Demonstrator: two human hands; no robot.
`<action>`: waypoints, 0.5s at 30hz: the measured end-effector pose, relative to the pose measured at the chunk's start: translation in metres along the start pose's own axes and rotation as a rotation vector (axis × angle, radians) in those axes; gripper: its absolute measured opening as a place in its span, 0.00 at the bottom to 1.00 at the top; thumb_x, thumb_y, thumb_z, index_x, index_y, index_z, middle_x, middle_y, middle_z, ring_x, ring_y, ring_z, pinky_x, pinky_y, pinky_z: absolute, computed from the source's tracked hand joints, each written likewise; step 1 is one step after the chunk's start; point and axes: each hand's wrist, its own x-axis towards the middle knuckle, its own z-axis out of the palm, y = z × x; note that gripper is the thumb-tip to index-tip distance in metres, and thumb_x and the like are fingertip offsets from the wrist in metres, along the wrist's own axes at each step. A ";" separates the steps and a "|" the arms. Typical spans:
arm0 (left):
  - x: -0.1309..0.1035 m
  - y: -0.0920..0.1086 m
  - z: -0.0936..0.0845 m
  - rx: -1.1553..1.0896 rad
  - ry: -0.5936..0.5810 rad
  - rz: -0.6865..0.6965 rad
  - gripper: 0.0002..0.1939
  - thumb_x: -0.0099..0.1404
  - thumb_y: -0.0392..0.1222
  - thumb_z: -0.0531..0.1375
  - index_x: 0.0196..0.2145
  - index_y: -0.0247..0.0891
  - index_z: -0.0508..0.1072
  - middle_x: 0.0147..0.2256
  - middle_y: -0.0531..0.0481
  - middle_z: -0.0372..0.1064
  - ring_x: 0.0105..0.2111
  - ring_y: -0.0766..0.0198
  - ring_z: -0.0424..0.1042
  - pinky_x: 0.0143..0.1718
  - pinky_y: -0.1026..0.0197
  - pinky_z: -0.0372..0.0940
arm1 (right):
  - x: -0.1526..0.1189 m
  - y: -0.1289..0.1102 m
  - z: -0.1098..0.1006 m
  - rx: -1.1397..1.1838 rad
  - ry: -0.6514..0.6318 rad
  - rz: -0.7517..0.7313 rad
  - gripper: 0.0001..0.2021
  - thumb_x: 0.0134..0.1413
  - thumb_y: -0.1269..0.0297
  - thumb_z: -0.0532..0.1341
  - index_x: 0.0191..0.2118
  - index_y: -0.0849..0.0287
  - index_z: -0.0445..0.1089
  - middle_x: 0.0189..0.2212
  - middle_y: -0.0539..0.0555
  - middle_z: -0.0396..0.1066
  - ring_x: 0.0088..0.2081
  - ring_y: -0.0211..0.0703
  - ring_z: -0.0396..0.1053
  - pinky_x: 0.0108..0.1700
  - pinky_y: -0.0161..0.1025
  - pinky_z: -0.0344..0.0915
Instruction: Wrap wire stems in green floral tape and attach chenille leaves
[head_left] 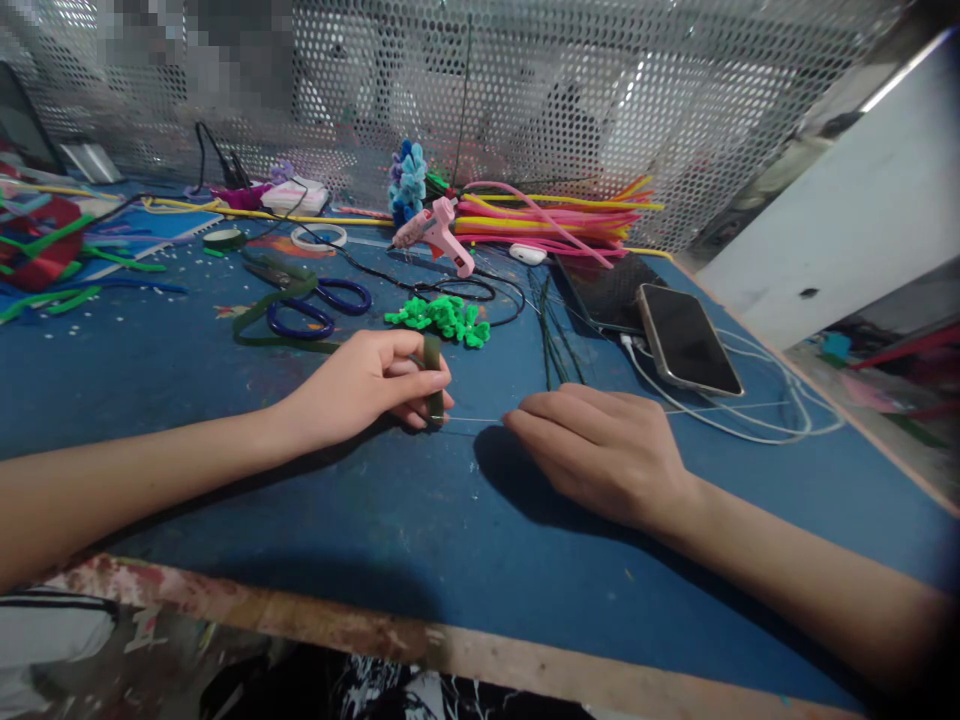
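Note:
My left hand [375, 385] is closed, with a strip of dark green tape [433, 365] pinched between thumb and fingers. The tape's tail runs left from this hand and loops past the blue-handled scissors [300, 318]. From the tape's lower end a thin, pale thread [476, 421] stretches taut to my right hand [600, 445]. That hand is closed palm down, its fingertips pressed together at the thread; whether it is thread or a string of glue I cannot tell. Bright green fuzzy pipe-cleaner leaves [442, 318] lie just behind my left hand.
Behind stand a pink glue gun [442, 235] and a blue fuzzy flower [407, 180]. Pink and yellow pipe cleaners [547, 215] lie in a bundle. Dark green stems [553, 335], a phone [690, 338] and a white cable [806, 400] are at right; a tape roll [225, 240] is at left.

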 end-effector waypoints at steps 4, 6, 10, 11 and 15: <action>0.000 0.000 0.000 -0.005 -0.001 -0.005 0.08 0.59 0.42 0.58 0.32 0.35 0.67 0.29 0.49 0.74 0.26 0.67 0.73 0.27 0.66 0.70 | 0.000 0.000 0.000 0.000 -0.010 -0.003 0.05 0.52 0.74 0.57 0.30 0.61 0.68 0.26 0.50 0.71 0.25 0.33 0.64 0.25 0.32 0.56; 0.000 0.000 0.000 -0.004 0.001 -0.007 0.08 0.59 0.43 0.58 0.32 0.35 0.67 0.29 0.49 0.74 0.26 0.67 0.73 0.27 0.66 0.70 | 0.000 0.000 0.000 -0.003 -0.014 -0.006 0.05 0.52 0.74 0.57 0.30 0.60 0.69 0.26 0.50 0.72 0.25 0.33 0.64 0.24 0.32 0.56; 0.000 0.000 0.000 -0.010 -0.002 -0.012 0.09 0.58 0.44 0.58 0.32 0.34 0.67 0.29 0.48 0.74 0.27 0.67 0.73 0.27 0.66 0.70 | 0.000 0.000 0.000 -0.003 -0.009 0.002 0.04 0.52 0.74 0.57 0.30 0.60 0.68 0.25 0.50 0.72 0.25 0.33 0.64 0.25 0.31 0.57; 0.000 0.001 0.000 -0.012 -0.005 -0.011 0.09 0.58 0.44 0.58 0.31 0.34 0.67 0.29 0.48 0.74 0.27 0.67 0.73 0.27 0.66 0.70 | 0.000 0.000 0.001 0.000 -0.006 0.012 0.04 0.52 0.74 0.57 0.30 0.60 0.68 0.25 0.50 0.72 0.25 0.34 0.65 0.25 0.31 0.58; 0.000 0.002 0.000 -0.029 -0.026 0.014 0.11 0.59 0.45 0.57 0.32 0.34 0.67 0.29 0.48 0.74 0.27 0.66 0.74 0.29 0.64 0.69 | -0.001 0.000 0.003 0.016 0.015 0.077 0.04 0.51 0.75 0.58 0.31 0.61 0.68 0.27 0.50 0.72 0.26 0.34 0.67 0.26 0.31 0.60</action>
